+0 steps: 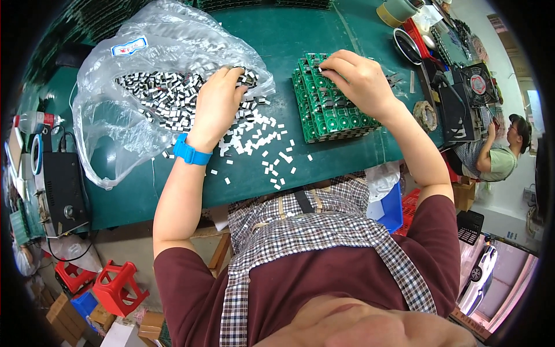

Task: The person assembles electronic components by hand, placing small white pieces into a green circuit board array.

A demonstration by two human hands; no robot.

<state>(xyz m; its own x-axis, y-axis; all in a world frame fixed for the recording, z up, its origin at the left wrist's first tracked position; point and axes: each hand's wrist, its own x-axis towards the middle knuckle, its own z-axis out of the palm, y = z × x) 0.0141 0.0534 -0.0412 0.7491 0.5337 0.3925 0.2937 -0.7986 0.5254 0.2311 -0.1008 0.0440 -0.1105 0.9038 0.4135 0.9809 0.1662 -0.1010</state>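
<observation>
Tabletop [347, 29] layout: plastic bag [115, 104] at left, holding small components [167, 98] that spill rightward from its mouth; stack of circuit boards [329, 113] at right. Left hand [217, 104] rests on the components; right hand [355, 78] on the stack. Fan [477, 84] at far right.

a crowded workshop around a dark green surface [324, 34]

a black box unit [60, 185] sits at the surface's left edge, a small black fan [477, 81] and tape rolls [426, 114] at its right. red plastic stools [115, 286] and cardboard boxes [63, 315] stand on the grey floor [136, 248] below. another person [497, 156] sits at far right in bright daylight.
</observation>
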